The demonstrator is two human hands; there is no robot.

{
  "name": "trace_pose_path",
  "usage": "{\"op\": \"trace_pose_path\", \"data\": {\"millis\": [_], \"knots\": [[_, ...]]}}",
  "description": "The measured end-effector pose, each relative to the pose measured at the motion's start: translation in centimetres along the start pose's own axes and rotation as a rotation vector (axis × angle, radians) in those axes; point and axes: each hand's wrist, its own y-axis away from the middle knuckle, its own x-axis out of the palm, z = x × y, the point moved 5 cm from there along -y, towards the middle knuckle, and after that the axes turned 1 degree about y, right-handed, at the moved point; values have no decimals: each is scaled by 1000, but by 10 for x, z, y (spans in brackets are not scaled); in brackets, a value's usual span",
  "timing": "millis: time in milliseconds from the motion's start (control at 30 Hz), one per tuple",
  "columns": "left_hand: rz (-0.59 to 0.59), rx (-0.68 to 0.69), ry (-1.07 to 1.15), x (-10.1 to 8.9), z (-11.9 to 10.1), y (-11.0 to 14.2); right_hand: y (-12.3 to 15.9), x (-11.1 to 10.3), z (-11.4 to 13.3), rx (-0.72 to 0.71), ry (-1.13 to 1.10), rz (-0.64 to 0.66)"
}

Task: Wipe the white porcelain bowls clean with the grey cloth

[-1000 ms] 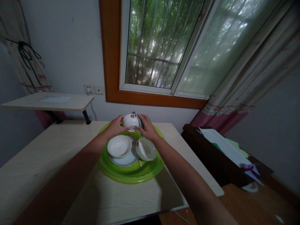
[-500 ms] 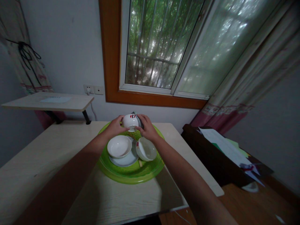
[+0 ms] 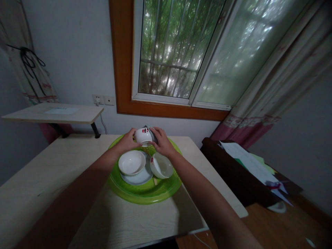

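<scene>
Slightly to the left and nearer, the white cup (image 3: 140, 136) has shifted in the person's grip over the past second, its red-and-black mark turning along with it; the bowls below lie as they did. On the far left I see a raised shelf (image 3: 31, 112) bearing a sheet of paper (image 3: 61, 110), with a tied curtain (image 3: 38, 79) behind it. Next comes the pale counter (image 3: 135, 223), carrying a wide green tray (image 3: 150, 199). Above the tray's far part, the left hand (image 3: 128, 141) pinches the cup between thumb and fingers. Below, a white bowl (image 3: 132, 162) sits on a plate (image 3: 138, 179). The right hand (image 3: 162, 142) is closed around a grey cloth (image 3: 154, 137), pressing it to the cup's right side. A second bowl (image 3: 163, 166) leans tilted on the tray, near a short wooden piece (image 3: 155, 181). Farther right, past the counter, stands dark furniture (image 3: 223, 169) topped with papers (image 3: 245, 160).

Both forearms cross in front, covering bits of the tray's rim and much of the near counter. I can't tell which way the cup's mouth faces, nor whether the cloth reaches inside. The second bowl hides most of the wooden piece, and the plate shows only in part.
</scene>
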Motion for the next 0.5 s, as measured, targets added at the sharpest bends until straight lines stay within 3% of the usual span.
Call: {"op": "trace_pose_path", "data": {"millis": [500], "knots": [[-1, -6, -60, -2, -12, 4, 0, 0, 1, -6, 6, 22]]}}
